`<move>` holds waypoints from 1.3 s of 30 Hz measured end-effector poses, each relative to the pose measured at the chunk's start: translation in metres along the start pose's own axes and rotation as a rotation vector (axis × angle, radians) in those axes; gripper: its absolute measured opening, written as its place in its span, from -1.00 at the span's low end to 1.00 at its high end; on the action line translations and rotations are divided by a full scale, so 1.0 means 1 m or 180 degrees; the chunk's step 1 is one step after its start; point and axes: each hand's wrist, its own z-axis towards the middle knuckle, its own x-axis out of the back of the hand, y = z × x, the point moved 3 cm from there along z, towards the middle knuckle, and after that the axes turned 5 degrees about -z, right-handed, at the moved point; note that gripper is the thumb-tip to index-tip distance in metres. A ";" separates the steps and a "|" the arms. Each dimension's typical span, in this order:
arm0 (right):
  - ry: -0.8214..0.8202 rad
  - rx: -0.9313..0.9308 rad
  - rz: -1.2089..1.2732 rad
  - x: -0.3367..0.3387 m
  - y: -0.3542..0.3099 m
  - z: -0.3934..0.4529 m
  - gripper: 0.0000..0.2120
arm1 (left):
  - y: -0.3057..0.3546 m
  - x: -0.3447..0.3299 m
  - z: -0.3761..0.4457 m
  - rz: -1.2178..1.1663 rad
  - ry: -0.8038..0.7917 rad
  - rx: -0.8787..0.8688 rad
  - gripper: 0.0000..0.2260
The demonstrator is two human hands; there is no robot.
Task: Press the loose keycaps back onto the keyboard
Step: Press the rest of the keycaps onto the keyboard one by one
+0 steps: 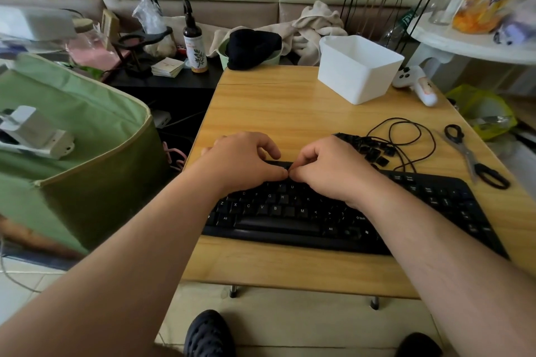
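Keyboard (290, 211) lies under both hands' (243, 159) meeting thumbs.

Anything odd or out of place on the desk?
Yes: a pile of loose black keycaps lies off the black keyboard, behind its top edge beside a tangled black cord. Both hands, left and right, work at the top key row.

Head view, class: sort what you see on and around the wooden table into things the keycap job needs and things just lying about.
Belongs to the job:
keyboard
loose keycaps
left hand
right hand

Just lying about:
scissors
white tub
black cord
white game controller
spray bottle
green bag
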 end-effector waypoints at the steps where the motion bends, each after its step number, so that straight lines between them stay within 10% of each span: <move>1: 0.0001 -0.0022 0.0003 0.000 0.000 0.000 -0.92 | 0.000 -0.001 0.001 -0.0034 -0.0028 0.0022 -0.53; 21: 0.0486 -0.0055 0.0738 0.040 0.022 0.004 -0.92 | 0.009 -0.003 0.002 0.0008 -0.0025 0.0152 -0.62; 26: 0.1174 -0.0228 0.0307 0.075 0.057 0.006 -0.93 | 0.031 -0.007 0.009 -0.0275 -0.0019 -0.0198 -0.80; 39: 0.1066 -0.0179 -0.0368 0.077 0.092 0.013 -0.87 | 0.100 -0.074 0.049 0.0607 0.0332 -0.0936 -0.80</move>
